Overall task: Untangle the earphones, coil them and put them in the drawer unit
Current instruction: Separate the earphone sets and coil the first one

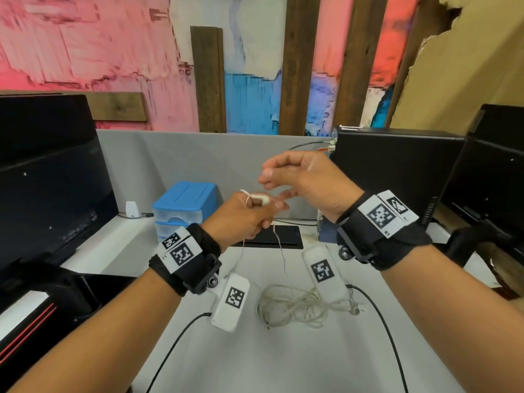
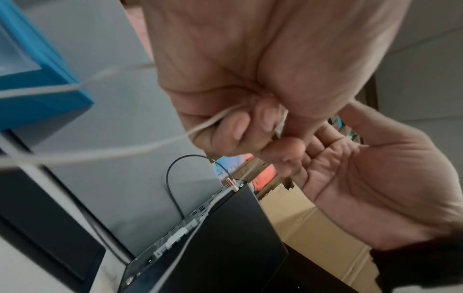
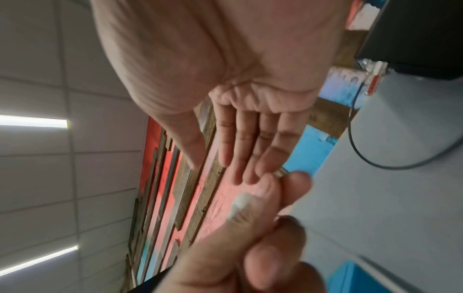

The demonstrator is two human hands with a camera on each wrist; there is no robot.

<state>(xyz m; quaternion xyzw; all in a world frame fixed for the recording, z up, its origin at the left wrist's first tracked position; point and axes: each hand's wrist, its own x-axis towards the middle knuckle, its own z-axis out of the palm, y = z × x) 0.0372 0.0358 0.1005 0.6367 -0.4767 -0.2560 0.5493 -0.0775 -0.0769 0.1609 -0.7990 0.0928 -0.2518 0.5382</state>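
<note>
My left hand (image 1: pixel 262 207) is raised over the desk and pinches one white earbud (image 1: pixel 260 199) between thumb and curled fingers. In the left wrist view the left hand's fingers (image 2: pixel 235 128) are curled round the thin white cord (image 2: pixel 150 146). Two strands of cord (image 1: pixel 282 251) hang from that hand to a tangled white pile (image 1: pixel 292 304) on the white desk (image 1: pixel 283 358). My right hand (image 1: pixel 268 178) hovers just above and right of the left, fingers (image 3: pixel 238 150) relaxed and holding nothing. The blue-topped drawer unit (image 1: pixel 184 207) stands behind the left hand, its drawers pushed in.
A black monitor (image 1: pixel 48 180) stands at the left and a black computer case (image 1: pixel 397 171) with another monitor at the right. A black flat pad (image 1: pixel 272 236) lies behind the tangle. Tagged white boxes (image 1: pixel 232 299) hang from both wrists on black cables (image 1: pixel 175 344).
</note>
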